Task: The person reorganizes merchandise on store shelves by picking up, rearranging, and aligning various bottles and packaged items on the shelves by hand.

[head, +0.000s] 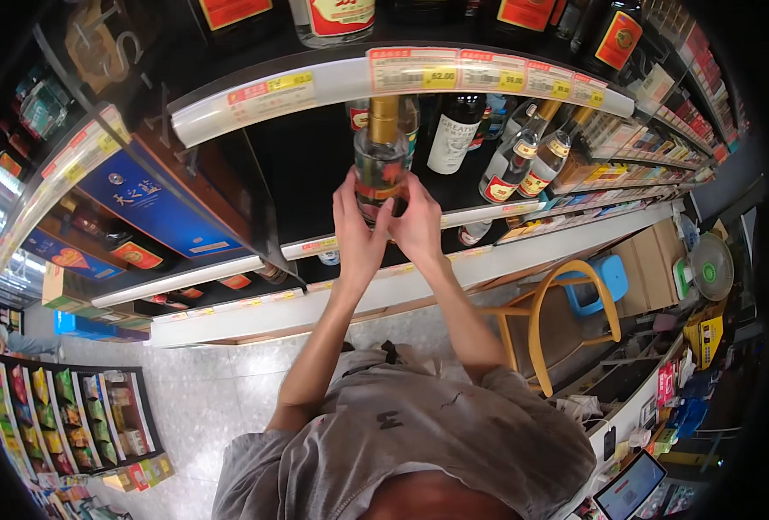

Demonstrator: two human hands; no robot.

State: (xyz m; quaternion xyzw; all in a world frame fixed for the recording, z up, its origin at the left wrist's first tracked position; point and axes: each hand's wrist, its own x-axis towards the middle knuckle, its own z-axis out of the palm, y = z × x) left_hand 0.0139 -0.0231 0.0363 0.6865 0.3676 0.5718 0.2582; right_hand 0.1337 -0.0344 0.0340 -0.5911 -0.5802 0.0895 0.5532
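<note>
Both my hands are around a clear glass liquor bottle (381, 153) with a gold cap, upright at the front of a dark shelf. My left hand (358, 231) grips its left side, and my right hand (417, 218) holds the right side. Whether the bottle's base touches the shelf is hidden by my fingers. Directly behind it stand more bottles, partly covered. To the right is a dark wine bottle (454, 133) with a white label. Farther right, two clear bottles with red labels (501, 188) stand side by side.
A shelf edge with price tags (417, 70) juts out above my hands. Blue gift boxes (153, 188) fill the left bay behind a clear divider. A wooden chair (540, 325) stands at lower right, near a counter with a screen (630, 484). Snack racks (66, 416) are at lower left.
</note>
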